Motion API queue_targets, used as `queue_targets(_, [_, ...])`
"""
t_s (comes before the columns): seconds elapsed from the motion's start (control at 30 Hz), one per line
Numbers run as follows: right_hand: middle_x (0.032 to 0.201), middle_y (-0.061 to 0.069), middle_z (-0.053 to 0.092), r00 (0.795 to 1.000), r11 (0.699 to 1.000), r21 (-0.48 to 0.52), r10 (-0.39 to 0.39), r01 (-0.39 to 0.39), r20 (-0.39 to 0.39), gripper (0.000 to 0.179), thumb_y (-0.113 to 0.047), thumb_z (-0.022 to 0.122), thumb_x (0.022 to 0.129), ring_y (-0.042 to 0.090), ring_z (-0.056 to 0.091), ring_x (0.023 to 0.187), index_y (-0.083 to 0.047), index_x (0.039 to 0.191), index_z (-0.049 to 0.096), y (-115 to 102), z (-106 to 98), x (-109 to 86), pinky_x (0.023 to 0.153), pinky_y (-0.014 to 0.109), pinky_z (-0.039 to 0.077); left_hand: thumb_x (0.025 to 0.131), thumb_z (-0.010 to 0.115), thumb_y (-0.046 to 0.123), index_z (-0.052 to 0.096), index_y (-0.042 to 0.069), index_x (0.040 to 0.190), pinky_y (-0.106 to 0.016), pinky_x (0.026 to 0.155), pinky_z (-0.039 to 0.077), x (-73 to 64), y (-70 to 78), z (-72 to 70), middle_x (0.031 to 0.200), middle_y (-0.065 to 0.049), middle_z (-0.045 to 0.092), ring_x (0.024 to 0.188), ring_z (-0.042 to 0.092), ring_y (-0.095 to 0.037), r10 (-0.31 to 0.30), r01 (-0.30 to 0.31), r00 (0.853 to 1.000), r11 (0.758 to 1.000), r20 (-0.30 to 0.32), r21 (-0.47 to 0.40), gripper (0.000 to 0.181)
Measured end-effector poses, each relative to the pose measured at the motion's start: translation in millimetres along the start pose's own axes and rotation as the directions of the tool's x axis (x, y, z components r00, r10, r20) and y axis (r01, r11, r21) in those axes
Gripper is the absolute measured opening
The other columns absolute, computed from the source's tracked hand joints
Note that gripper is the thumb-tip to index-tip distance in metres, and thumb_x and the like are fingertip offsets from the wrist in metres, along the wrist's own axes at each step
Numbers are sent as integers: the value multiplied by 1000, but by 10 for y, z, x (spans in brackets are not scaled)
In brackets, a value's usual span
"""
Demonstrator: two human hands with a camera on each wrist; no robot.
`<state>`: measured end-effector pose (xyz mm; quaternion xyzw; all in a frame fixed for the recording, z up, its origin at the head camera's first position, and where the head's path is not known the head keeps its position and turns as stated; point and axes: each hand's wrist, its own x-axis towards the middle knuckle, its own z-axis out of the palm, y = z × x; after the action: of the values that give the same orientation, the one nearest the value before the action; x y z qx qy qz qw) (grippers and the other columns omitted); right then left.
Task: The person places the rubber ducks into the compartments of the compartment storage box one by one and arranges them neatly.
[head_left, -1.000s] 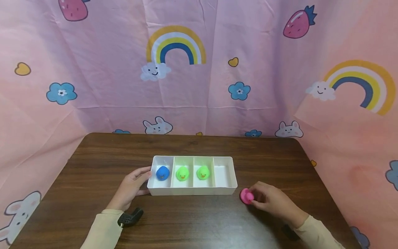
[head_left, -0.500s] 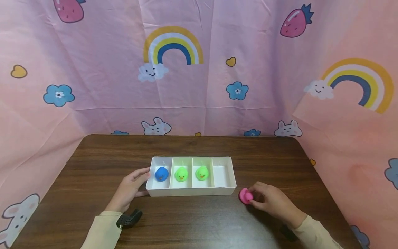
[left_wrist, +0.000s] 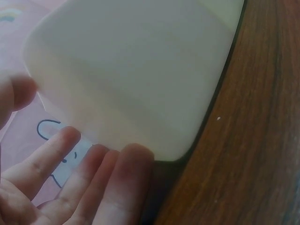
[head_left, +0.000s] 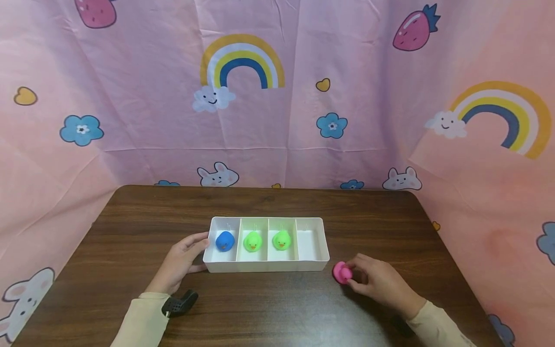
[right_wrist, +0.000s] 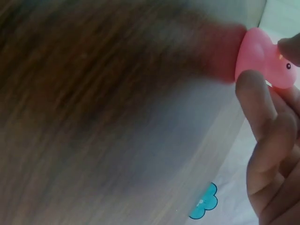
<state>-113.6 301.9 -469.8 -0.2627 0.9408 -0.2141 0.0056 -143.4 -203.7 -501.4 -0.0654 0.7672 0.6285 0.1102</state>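
A white divided tray (head_left: 266, 266) lies across the middle of the wooden table. From left to right its compartments hold a blue rubber duck (head_left: 225, 241), a green duck (head_left: 253, 242) and another green duck (head_left: 282, 240); the rightmost is bare. My left hand (head_left: 182, 260) holds the tray's left end, thumb up at the rim; in the left wrist view its fingertips (left_wrist: 136, 152) meet the pale end wall. Just right of the tray, my right hand (head_left: 381, 279) pinches a pink rubber duck (head_left: 342, 273) between thumb and fingers. The right wrist view shows the duck's eye and head between them.
The dark brown table (head_left: 260, 308) has rounded far corners. Behind and beside it hangs a pink printed cloth (head_left: 260, 130). A black wrist device (head_left: 179, 304) sticks out from the left sleeve, near the tabletop.
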Motion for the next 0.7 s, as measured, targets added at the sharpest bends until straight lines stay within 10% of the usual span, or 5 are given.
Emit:
queue_targets(0.47, [86,-11,61,1000,1000,-24,8,-9,-22,28,-23,88,82,-2,49,65,-20,105,71,-20,-22,-14,52,17,44,103,60,48,47,8,153,-50,92,61,2,-8,-25,161,-20,38,143,43,-45,-3,3,1000,1000,20,-13,65])
queue_targets(0.7, [83,-9,64,988,1000,-10,-22,21,-151,29,-20,89,80,-1,53,64,-21,103,71,-36,-148,28,52,17,46,104,61,47,47,7,153,-50,92,61,4,-12,-24,160,-21,39,142,44,-46,5,-5,1000,1000,22,-21,64])
